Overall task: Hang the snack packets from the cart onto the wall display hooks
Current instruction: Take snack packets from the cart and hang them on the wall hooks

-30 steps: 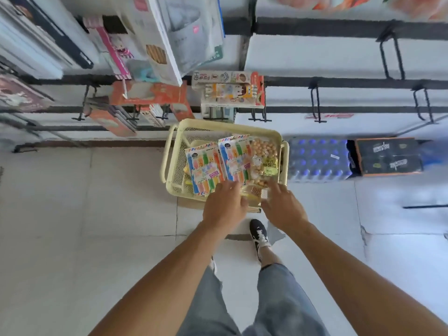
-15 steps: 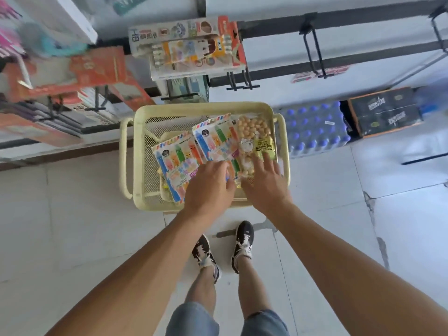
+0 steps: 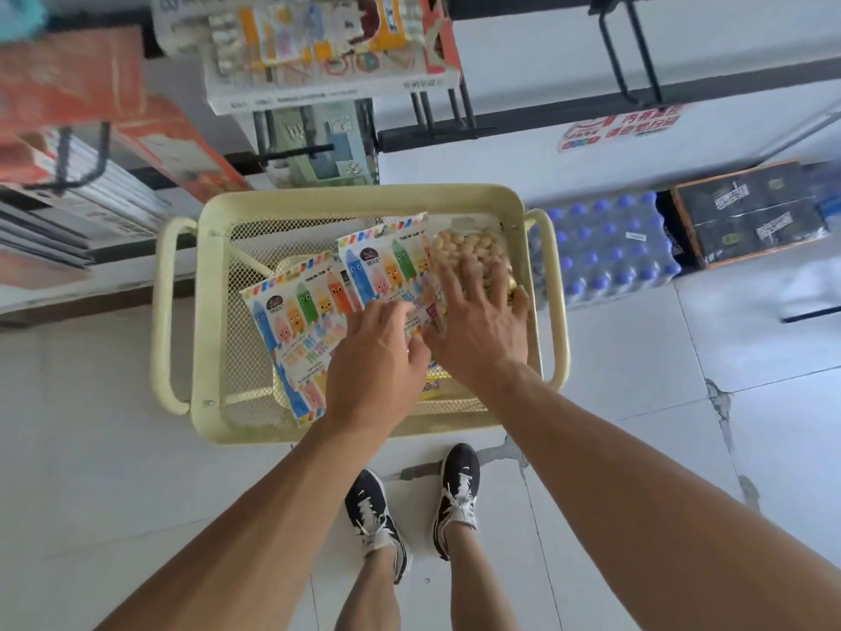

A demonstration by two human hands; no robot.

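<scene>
Head view: looks down past both forearms into a pale yellow mesh cart (image 3: 218, 311) standing on a white tiled floor (image 3: 113, 471).
Cart: its far rim sits close to the wall; curved handles stick out at its left and right sides.
Packets: two crayon packets lie in the cart, the left one (image 3: 296, 321) nearer the person, the right one (image 3: 387, 261) further in and overlapping it; a clear nut packet (image 3: 464, 248) lies just right of them, touching the right crayon packet.
Left hand (image 3: 377, 357): rests on the lower edge of the crayon packets with fingers bent downward; whether it grips one I cannot tell.
Right hand (image 3: 482, 330): fingers spread wide and fairly straight, lying flat over the lower part of the nut packet and the edge of the right crayon packet.
Hands together: side by side, almost touching at the thumbs.
Hooks: black wire hooks (image 3: 441, 111) jut from dark rails on the wall above the cart; another pair (image 3: 632, 52) stands bare further right.
Hung goods: boxed items (image 3: 318, 43) hang above the cart, with orange packs (image 3: 73, 79) to the left, blurred.
Floor by the wall: a shrink-wrapped bottle pack (image 3: 605, 248) with blue caps stands right of the cart, a dark box (image 3: 751, 216) beyond it.
Shoes (image 3: 459, 489): black with white laces, just behind the cart.
</scene>
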